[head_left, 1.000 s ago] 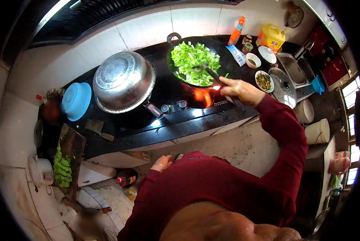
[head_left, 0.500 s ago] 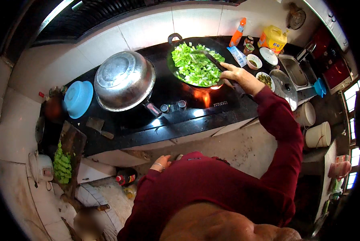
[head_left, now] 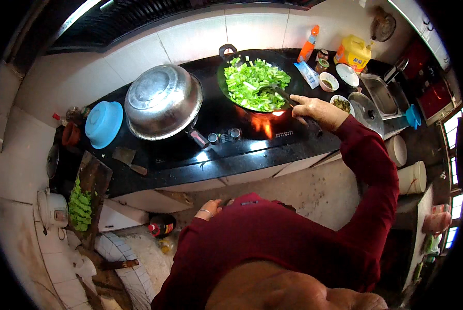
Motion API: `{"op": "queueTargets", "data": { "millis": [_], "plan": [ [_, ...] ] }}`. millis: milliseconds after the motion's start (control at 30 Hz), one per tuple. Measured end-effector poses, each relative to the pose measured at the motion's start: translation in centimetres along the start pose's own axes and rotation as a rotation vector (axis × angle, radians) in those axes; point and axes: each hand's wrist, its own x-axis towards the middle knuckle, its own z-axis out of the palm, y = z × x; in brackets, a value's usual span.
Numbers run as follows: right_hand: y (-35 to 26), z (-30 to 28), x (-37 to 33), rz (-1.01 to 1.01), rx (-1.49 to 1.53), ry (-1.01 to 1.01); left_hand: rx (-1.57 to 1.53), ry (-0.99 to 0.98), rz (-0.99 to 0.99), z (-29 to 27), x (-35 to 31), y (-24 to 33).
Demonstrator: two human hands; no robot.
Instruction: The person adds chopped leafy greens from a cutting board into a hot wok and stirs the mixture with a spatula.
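My right hand (head_left: 319, 111) is closed around the dark handle of a spatula (head_left: 283, 95). Its head dips into chopped green vegetables (head_left: 249, 80), which partly hide it. These greens lie in a black wok (head_left: 288, 64) on the right side of the cooktop, with an orange glow at its near edge. Low beside my body, my left hand (head_left: 208, 209) holds nothing that I can see; its fingers are loosely apart and partly hidden by the red top.
A large metal basin (head_left: 162, 101) sits upside down left of the wok. Farther left are a blue basin (head_left: 103, 124), a cleaver (head_left: 124, 156) and a board with leaves (head_left: 80, 206). Bowls (head_left: 328, 81), a yellow oil jug (head_left: 353, 53) and a sink (head_left: 380, 95) stand right.
My right hand has moved slightly right and toward me, drawing the spatula back through the greens. My left hand has stayed in place. A blurred shape at the lower left is gone.
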Motion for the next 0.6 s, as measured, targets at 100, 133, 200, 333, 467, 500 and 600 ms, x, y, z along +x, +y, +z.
{"op": "queueTargets", "data": {
  "millis": [100, 133, 200, 333, 467, 500, 600],
  "plan": [
    [-0.2, 0.0, 1.0, 0.011, 0.040, 0.069, -0.006, -0.024, -0.046, -1.0, -0.6, 0.7],
    [0.1, 0.3, 1.7, -0.018, 0.050, 0.059, -0.006, -0.034, -0.069, -1.2, -0.9, 1.0],
    [1.5, 2.7, 3.2, -0.080, 0.010, 0.123, 0.010, -0.032, -0.069, -0.7, -1.1, 0.9],
    [3.6, 4.4, 5.7, -0.001, -0.069, 0.060, -0.036, 0.024, 0.002, 0.6, -1.1, -0.1],
    [2.7, 3.2, 6.0, 0.026, -0.011, 0.091, -0.065, 0.020, -0.041, 0.4, -1.9, -0.1],
    [2.5, 3.3, 6.0, -0.070, -0.038, 0.113, -0.094, 0.012, -0.058, 0.6, -2.0, -0.5],
    [2.2, 2.2, 6.5, -0.063, 0.129, 0.161, -0.087, -0.006, -0.075, 1.6, -2.1, -1.3]
  ]
}}
